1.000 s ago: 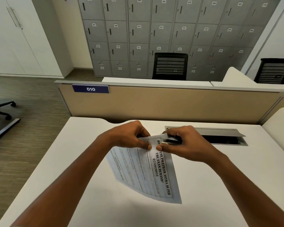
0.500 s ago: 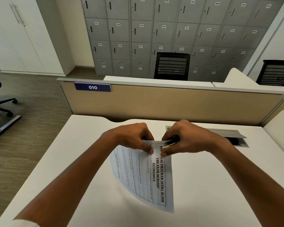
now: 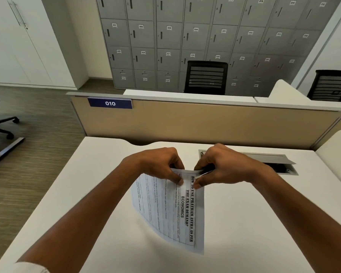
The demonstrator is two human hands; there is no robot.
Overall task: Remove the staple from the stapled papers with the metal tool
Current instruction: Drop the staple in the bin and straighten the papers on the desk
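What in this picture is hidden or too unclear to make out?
Head view, the only one:
- The staple: not visible; the left hand and right hand cover the top corner of the papers.
- The metal tool: only a thin sliver shows between the right fingers, so its shape is unclear.
- The papers' small print: too small and blurred; only the bold heading is legible.
- The desk slot: the right hand hides part of it.

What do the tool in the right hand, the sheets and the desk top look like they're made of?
The slim shiny tool in the right hand looks like polished metal: it glints bright. The printed white sheets are thin matte paper, curling as they hang. The off-white desk top seems smooth laminate, low sheen; its core can't be judged.
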